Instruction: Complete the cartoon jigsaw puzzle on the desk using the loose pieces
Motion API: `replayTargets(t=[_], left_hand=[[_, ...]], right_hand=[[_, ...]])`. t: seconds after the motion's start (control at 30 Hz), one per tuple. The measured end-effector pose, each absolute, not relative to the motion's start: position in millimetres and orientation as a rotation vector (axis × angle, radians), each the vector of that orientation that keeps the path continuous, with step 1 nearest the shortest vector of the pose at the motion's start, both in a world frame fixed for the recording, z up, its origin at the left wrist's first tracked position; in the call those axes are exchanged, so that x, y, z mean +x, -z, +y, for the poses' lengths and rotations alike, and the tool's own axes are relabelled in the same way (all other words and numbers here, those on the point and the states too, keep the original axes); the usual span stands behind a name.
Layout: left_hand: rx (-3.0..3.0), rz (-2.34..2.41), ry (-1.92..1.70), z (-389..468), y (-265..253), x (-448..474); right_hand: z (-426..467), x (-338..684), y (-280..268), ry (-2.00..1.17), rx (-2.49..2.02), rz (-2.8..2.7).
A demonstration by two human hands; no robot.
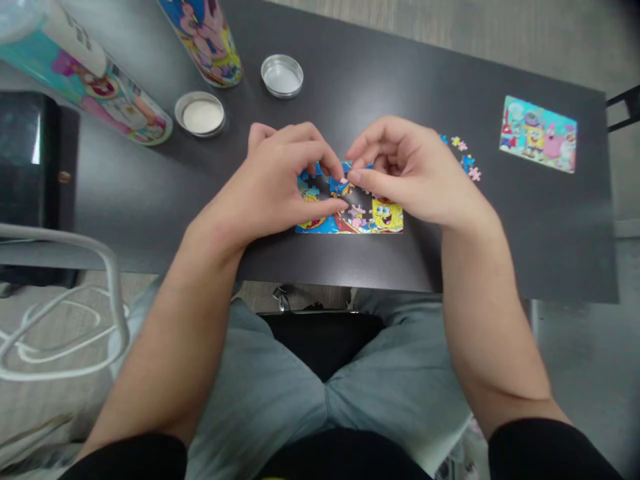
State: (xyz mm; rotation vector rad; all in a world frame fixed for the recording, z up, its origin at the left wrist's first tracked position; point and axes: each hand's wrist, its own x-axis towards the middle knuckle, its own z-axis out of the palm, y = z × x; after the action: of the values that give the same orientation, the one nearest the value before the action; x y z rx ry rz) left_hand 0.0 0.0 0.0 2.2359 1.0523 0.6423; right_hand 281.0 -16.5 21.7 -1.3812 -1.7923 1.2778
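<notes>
A partly assembled cartoon jigsaw puzzle (387, 217) lies on the dark table, with gaps showing in its middle. My left hand (285, 177) rests over its left side, thumb and index finger spread apart around a blue section. Above the upper right part, my right hand (410, 167) has thumb and fingertips pinched together on a small puzzle piece (344, 181), mostly hidden by the fingers. Some of the puzzle's upper edge is covered by both hands. Loose puzzle pieces (467, 162) lie just beyond my right hand.
A small picture card (538, 135) lies at the right of the table (560, 233). Two round metal lids (283, 75) sit at the upper left, near a printed cylindrical tin (205, 43) and a larger printed container (110, 93). A black object (27, 160) stands far left.
</notes>
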Motion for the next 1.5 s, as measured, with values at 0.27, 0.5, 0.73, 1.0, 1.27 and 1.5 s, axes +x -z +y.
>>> replayTargets(t=[0.27,0.5,0.73,1.0,1.27,1.5], left_hand=[[2.255,1.118,-0.596,-2.6,-2.1,5.8],[2.243,1.125,-0.636,-4.2,-1.7,5.7],[2.249,1.056,-0.669,0.6,1.3,0.4],[2.313,1.077,-0.665,-2.7,-2.9,6.7],[2.37,1.06,-0.684,-3.1,-2.4,5.0],[2.386,1.04,-0.669,-2.2,-4.6,5.5]], right_hand=[[-15.2,280.2,-16.6,-1.347,-1.298,-1.73],[-14.8,280.6,-12.8,-1.376,-1.215,-1.698],[-17.7,285.8,-24.1,-1.377,-1.356,-1.741],[-17.3,284.1,-19.3,-1.394,-1.34,-1.74],[-14.7,289.0,-18.0,-1.344,-1.348,-1.679],[-17.6,285.1,-18.4,-1.427,-1.278,-1.721]])
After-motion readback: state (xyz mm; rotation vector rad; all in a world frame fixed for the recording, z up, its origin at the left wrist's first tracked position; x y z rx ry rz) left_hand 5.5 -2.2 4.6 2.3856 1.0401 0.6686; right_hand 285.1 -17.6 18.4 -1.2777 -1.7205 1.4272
